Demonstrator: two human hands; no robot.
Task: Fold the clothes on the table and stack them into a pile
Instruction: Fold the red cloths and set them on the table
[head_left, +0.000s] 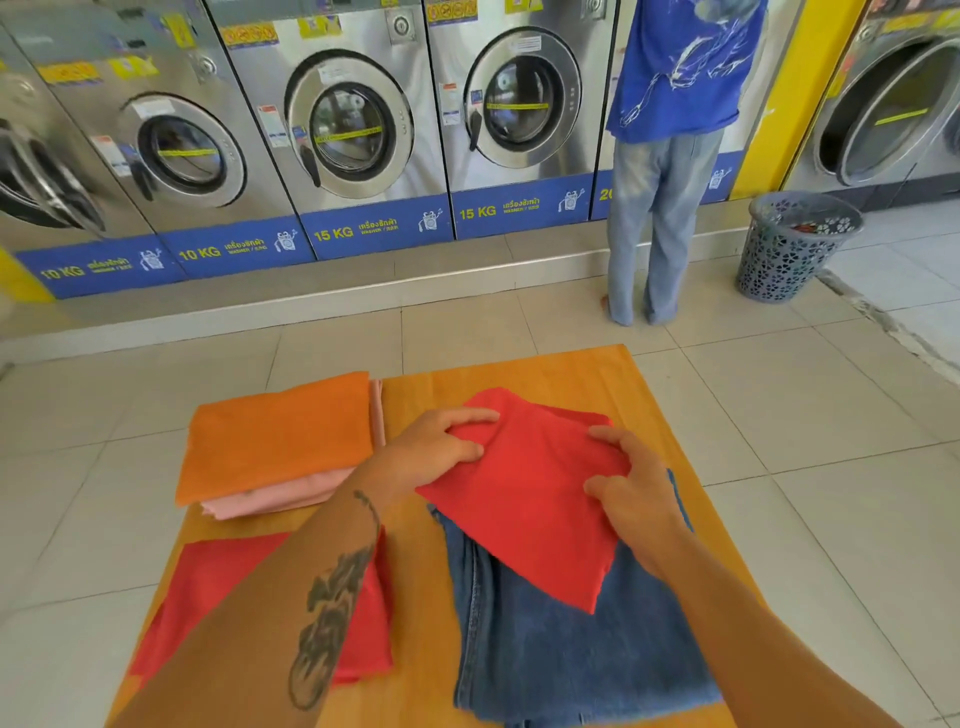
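A folded red cloth (530, 499) is held just above the wooden table (545, 371), over folded blue jeans (561, 639). My left hand (436, 449) grips its left edge, thumb on top. My right hand (631, 486) grips its right edge. At the table's far left lies a pile: a folded orange garment (275, 436) on top of a folded pink one (270, 499). Another red garment (218, 582) lies flat at the near left, partly hidden by my left forearm.
A person in a blue shirt and pale jeans (660, 208) stands at the washing machines (348, 124) beyond the table. A grey plastic laundry basket (795, 244) stands on the tiled floor at the right. Tiled floor surrounds the table.
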